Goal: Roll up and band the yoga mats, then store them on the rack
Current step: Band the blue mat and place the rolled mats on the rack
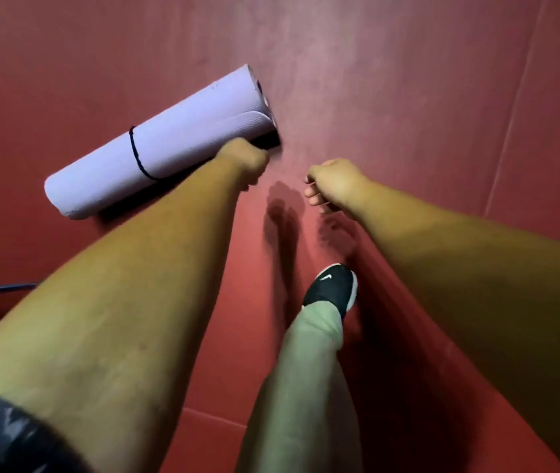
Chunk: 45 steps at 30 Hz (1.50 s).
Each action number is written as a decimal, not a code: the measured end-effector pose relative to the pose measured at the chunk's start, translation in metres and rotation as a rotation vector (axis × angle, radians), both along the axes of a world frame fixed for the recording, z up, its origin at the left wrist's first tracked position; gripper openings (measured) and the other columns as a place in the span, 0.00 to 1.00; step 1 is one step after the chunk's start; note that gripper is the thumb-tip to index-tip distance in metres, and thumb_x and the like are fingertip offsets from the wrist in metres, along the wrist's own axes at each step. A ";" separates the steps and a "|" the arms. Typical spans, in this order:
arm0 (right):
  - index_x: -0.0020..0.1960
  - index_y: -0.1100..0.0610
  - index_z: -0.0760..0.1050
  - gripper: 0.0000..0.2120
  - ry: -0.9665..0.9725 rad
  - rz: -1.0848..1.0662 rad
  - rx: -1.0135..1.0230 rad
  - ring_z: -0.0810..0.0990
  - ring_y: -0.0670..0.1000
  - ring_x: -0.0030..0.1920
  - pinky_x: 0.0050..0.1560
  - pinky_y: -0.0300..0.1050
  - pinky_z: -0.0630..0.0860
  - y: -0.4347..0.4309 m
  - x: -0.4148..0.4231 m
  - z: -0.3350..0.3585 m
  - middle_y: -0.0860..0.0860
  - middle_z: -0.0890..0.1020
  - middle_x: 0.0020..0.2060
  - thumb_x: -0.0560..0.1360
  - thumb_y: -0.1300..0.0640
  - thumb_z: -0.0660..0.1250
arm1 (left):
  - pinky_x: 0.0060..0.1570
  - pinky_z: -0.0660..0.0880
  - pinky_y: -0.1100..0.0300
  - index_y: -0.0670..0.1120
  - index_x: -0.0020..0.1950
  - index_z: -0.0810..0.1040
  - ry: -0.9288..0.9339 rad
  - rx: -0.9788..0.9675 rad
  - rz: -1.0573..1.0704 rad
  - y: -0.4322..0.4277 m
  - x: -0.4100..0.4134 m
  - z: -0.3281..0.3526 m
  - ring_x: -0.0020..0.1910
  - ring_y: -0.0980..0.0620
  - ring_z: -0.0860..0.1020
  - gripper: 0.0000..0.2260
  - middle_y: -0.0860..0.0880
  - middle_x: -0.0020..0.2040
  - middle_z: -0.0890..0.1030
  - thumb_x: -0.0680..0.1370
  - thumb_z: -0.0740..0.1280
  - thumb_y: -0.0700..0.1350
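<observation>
- Fingers of the left hand curl on the rolled mat at its unbanded end, likely holding it closed
- The right hand pinches what seems a thin band, I think for that end

I read no words or numbers anywhere. The only mark I can make out is a white swoosh logo on the black shoe, at about six o'clock in my view.

A rolled lilac mat lies slantwise in the upper left on the red floor, a black band round its lower part. The left hand grips its right end. At centre, the curled right hand seems to pinch a thin loop.
</observation>
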State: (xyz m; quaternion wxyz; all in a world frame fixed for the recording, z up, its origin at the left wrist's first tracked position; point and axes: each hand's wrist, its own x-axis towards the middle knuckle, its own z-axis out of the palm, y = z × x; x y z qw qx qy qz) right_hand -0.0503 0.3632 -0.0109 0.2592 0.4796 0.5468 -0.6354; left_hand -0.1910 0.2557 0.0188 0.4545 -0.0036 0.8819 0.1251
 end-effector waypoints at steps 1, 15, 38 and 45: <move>0.48 0.54 0.75 0.08 0.001 0.002 -0.005 0.77 0.50 0.30 0.33 0.40 0.73 -0.006 -0.016 -0.013 0.51 0.81 0.36 0.83 0.58 0.59 | 0.54 0.79 0.49 0.37 0.58 0.82 0.087 -0.043 -0.061 -0.005 -0.022 -0.012 0.59 0.36 0.84 0.12 0.35 0.62 0.83 0.82 0.64 0.43; 0.47 0.50 0.74 0.08 -0.050 -0.172 -0.185 0.78 0.46 0.33 0.38 0.42 0.76 -0.011 -0.097 -0.073 0.47 0.80 0.36 0.83 0.55 0.59 | 0.69 0.68 0.43 0.42 0.84 0.55 0.562 -0.339 -0.775 -0.011 -0.118 -0.096 0.71 0.36 0.68 0.60 0.38 0.74 0.66 0.64 0.84 0.62; 0.59 0.51 0.78 0.19 -0.138 -0.939 -0.209 0.84 0.52 0.57 0.42 0.45 0.81 0.135 0.258 0.027 0.52 0.85 0.59 0.79 0.71 0.60 | 0.62 0.76 0.39 0.48 0.71 0.66 0.269 0.150 -1.027 0.209 0.241 0.060 0.60 0.35 0.77 0.53 0.44 0.64 0.70 0.54 0.84 0.65; 0.62 0.50 0.78 0.24 0.166 -1.337 0.011 0.88 0.57 0.51 0.45 0.57 0.87 0.264 0.536 0.154 0.53 0.88 0.54 0.72 0.68 0.58 | 0.76 0.68 0.46 0.46 0.84 0.54 0.111 0.444 -1.067 0.366 0.515 0.156 0.77 0.42 0.67 0.66 0.45 0.77 0.62 0.56 0.89 0.59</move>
